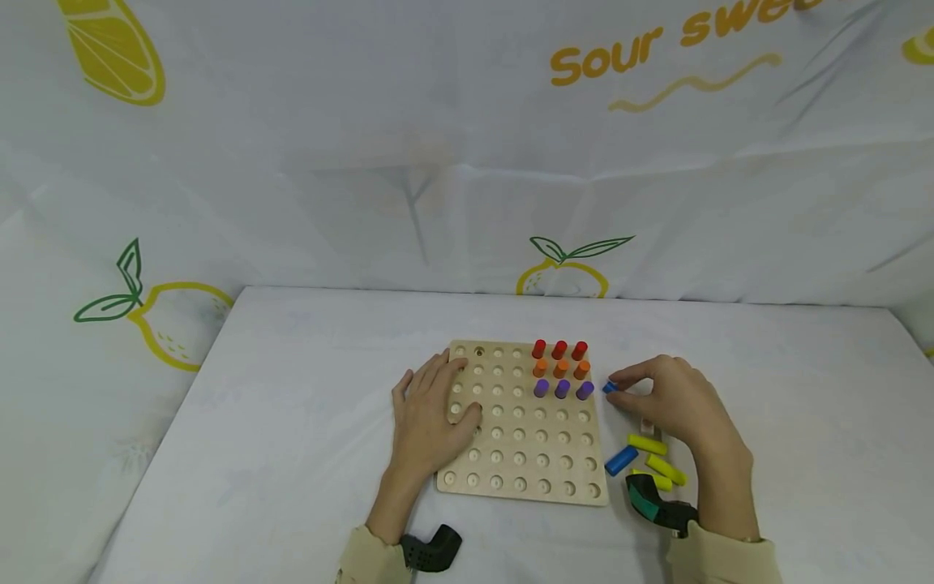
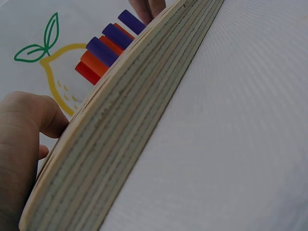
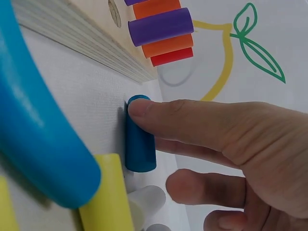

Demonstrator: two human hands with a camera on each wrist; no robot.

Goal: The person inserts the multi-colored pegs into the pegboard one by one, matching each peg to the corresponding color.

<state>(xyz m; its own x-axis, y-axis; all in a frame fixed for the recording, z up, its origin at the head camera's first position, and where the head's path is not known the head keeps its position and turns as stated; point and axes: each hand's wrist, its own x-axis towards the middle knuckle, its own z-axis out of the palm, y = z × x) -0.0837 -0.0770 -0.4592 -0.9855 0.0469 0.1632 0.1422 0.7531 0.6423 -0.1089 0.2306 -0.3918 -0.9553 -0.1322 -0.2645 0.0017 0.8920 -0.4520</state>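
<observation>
Right grip (image 1: 674, 399) pinches seemingly smooth blue cylinder (image 3: 141, 150); left grip (image 1: 429, 422) spreads over plywood board (image 1: 529, 423).

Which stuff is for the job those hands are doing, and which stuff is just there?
Seem part of the job:
wooden board, touched by the left hand
blue peg, in the right hand
red pegs, orange pegs, purple pegs, in the board
loose blue peg, yellow pegs, pale pieces

Just there:
white cloth
lemon pictures
black wrist gadgets

The right hand (image 3: 255, 139) pinches a blue peg (image 3: 140, 149) near the wooden board (image 3: 94, 21) bearing purple pegs (image 3: 161, 26), orange pegs (image 3: 168, 45) and red pegs (image 3: 172, 57), a yellow peg (image 3: 109, 195) lying farther from the board.
</observation>
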